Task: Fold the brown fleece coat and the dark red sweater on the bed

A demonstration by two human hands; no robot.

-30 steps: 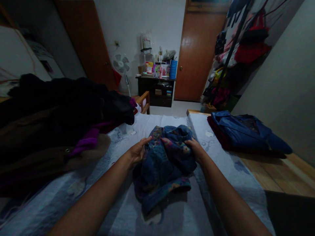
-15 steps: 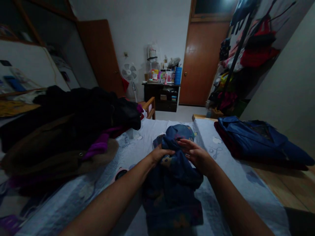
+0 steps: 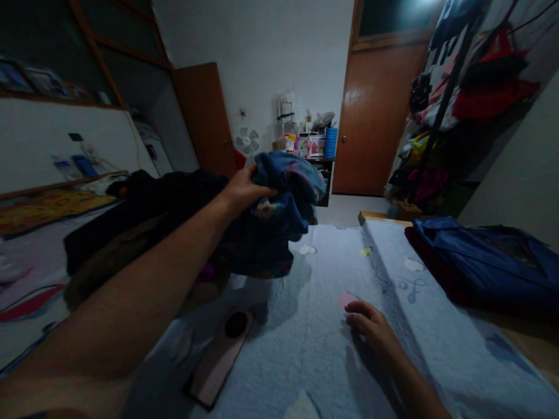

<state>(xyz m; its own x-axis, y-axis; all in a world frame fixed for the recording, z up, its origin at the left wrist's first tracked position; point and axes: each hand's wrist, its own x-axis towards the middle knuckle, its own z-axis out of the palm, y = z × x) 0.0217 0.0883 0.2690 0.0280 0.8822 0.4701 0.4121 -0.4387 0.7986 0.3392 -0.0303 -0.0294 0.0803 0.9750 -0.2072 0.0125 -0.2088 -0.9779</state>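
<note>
Within and right of the left grip (image 3: 243, 191), blue garment (image 3: 286, 195).

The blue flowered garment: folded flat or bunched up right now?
Bunched up: the garment bulges in loose, uneven folds below the left hand, which grips it near its top.

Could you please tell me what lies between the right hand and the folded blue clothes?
In the head view, the pale printed bedsheet lies between the right hand and the folded blue clothes.
</note>
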